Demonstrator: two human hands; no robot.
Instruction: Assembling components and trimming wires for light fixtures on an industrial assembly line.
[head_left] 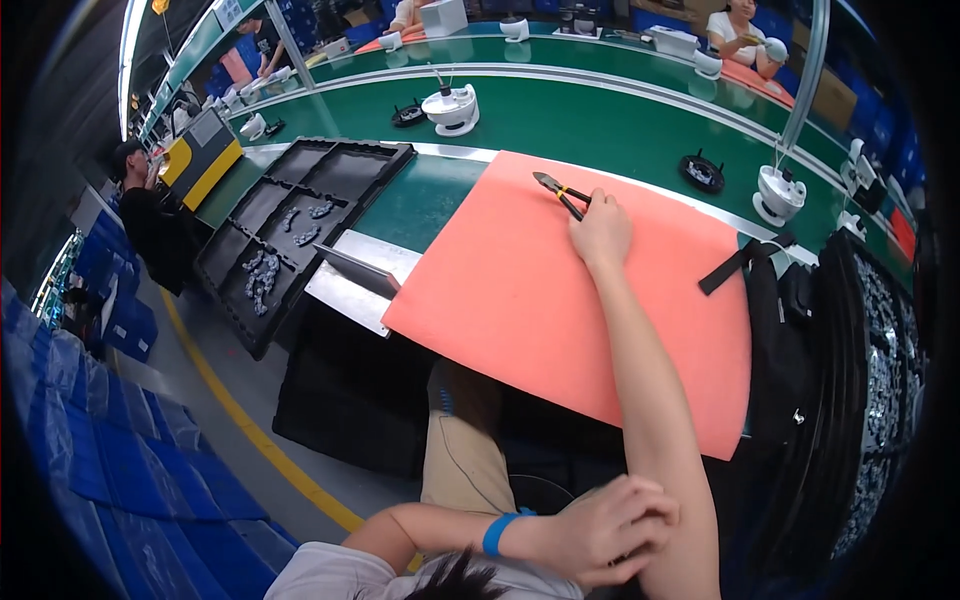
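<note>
On the salmon-coloured mat (500, 290), my right hand (603, 232) rests around one handle of a pair of diagonal cutting pliers (562, 193). The pliers have dark metal jaws and yellow-and-black handles; they lie with handles spread and jaws pointing to the far left. My left hand (620, 530), with a blue band (497, 534) at its wrist, reaches across my body. Its fingers are curled against my right arm near the elbow, and no object shows in them.
Left of the mat, a black compartment tray (235, 220) holds several grey parts (262, 280). A metal plate (360, 268) stands upright between. Beyond runs a green conveyor (580, 115) carrying white units (452, 108) and black rings (702, 172). A black strap (735, 266) lies at right, beside stacked black trays (870, 350).
</note>
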